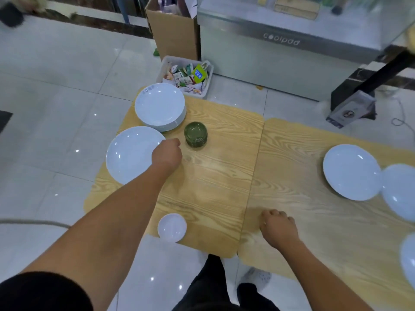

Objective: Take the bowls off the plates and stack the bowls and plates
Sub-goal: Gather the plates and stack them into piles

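- While the left grip [167,153], a bare hand, sits with its fingers curled at the right rim of a single white plate [132,156] on the left of the table [213,187], I cannot tell whether it pinches that rim or only touches it.
- The right grip [278,227] rests on the table near the person, fingers loosely bent and holding nothing.
- A stack of white plates [160,106] stands at the far left corner, just beyond the single plate.
- A stack of green bowls [195,134] stands just right of that stack, near the left grip but apart from it.
- A small white bowl [172,227] sits alone at the table's near edge.
- At the right lie more white plates [351,171], each empty.
- On the floor beyond the table are a basket of packets [186,77] and a cardboard box [173,30].
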